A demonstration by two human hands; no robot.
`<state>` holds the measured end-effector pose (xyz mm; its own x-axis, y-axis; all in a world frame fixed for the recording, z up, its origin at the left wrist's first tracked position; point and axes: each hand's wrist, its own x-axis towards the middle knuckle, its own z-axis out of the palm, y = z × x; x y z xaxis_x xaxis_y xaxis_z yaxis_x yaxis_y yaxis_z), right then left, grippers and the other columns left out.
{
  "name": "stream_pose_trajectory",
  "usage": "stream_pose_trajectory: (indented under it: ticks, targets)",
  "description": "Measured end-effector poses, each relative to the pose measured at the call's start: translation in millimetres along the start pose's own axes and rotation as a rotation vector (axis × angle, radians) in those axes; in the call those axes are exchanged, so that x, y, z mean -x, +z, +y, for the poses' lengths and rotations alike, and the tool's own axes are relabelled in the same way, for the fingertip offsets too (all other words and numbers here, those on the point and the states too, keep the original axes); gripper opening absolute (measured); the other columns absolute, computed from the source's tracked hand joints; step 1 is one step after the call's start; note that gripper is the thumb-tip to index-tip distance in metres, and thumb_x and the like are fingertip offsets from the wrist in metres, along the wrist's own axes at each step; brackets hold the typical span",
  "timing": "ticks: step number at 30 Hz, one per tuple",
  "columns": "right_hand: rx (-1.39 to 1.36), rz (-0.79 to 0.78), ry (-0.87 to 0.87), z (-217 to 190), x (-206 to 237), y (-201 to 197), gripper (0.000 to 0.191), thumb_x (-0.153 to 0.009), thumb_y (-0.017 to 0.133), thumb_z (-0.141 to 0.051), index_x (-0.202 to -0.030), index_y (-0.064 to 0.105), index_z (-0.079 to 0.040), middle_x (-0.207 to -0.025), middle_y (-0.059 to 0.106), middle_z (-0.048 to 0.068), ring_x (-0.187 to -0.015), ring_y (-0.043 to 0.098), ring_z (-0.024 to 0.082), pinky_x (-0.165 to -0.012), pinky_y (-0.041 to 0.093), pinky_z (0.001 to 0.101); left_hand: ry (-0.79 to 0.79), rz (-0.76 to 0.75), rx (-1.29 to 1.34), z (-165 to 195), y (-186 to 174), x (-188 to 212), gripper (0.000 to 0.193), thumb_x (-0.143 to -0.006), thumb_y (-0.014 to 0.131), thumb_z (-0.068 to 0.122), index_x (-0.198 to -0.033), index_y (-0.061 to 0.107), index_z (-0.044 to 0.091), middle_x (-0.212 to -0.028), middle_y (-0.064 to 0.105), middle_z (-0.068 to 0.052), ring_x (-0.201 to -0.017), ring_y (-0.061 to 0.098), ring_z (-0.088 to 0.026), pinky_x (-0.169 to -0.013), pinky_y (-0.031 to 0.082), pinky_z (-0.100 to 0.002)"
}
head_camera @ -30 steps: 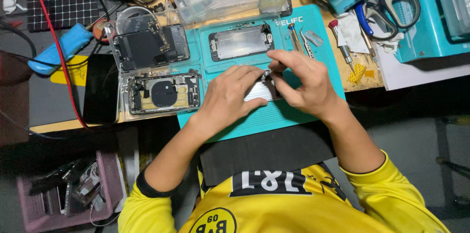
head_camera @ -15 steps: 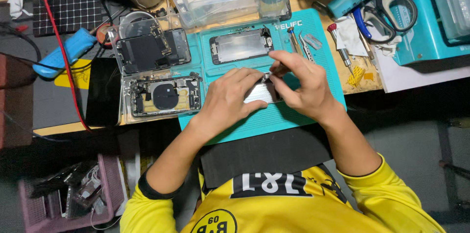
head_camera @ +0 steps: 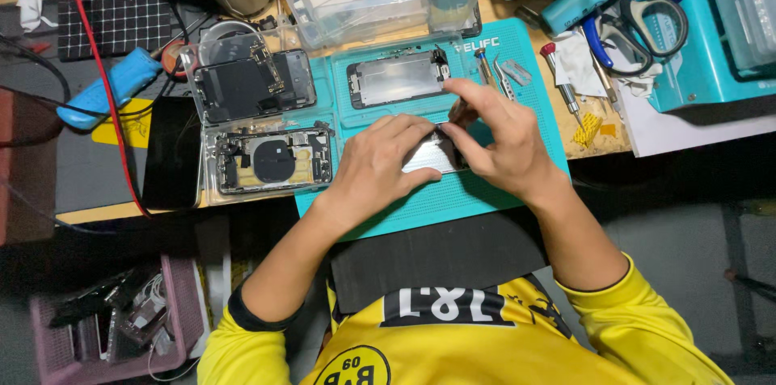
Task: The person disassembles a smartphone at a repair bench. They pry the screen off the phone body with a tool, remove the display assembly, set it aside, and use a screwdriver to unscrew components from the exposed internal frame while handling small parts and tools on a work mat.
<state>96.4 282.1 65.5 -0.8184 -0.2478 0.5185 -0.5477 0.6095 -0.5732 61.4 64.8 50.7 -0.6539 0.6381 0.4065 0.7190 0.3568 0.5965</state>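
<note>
Hands barely shifted, left hand curled gripping silver phone part; right hand arched, fingertips pinching its top edge

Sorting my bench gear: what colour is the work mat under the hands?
Teal; the work mat shows best in the head view, its only view.

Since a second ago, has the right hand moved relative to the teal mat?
No. The right hand remains over the teal mat, pinching the small metal part with the left hand.
</note>
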Motion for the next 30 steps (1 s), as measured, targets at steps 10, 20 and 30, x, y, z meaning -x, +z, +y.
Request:
stream_pose_trajectory:
  ticks: [10, 20, 30]
  targets:
    - [-0.062, -0.065, -0.044, -1.3, -0.1, -0.2, 0.056, -0.086, 0.075, 0.005, -0.138, 0.056, -0.004, -0.102, 0.069, 0.012, -0.087, 0.071, 0.022, -0.078, 0.058, 0.0332, 0.004, 0.004, -0.003, -0.3, 0.7, -0.4, 0.053, -0.074, 0.088, 0.027, -0.117, 0.068, 0.003, -0.118, 0.069, -0.008, -0.104, 0.067, -0.031, -0.086, 0.055, -0.040]
    - [-0.035, -0.047, -0.021, -3.5, -1.6, -0.1, 0.057, -0.087, 0.076, 0.003, -0.139, 0.055, -0.003, -0.102, 0.069, 0.012, -0.089, 0.071, 0.023, -0.080, 0.058, 0.0331, -0.002, 0.002, 0.003, -0.4, 1.4, -0.4, 0.053, -0.073, 0.088, 0.027, -0.116, 0.068, 0.003, -0.117, 0.069, -0.008, -0.104, 0.067, -0.032, -0.086, 0.055, -0.041]
    - [0.006, -0.028, 0.019, -0.7, 0.0, -2.2, 0.055, -0.089, 0.078, 0.002, -0.140, 0.055, -0.002, -0.100, 0.069, 0.012, -0.085, 0.070, 0.022, -0.077, 0.057, 0.0330, -0.011, 0.002, 0.002, 0.8, 2.5, 0.8, 0.054, -0.074, 0.087, 0.027, -0.119, 0.068, 0.004, -0.117, 0.069, -0.008, -0.105, 0.067, -0.031, -0.087, 0.055, -0.041]
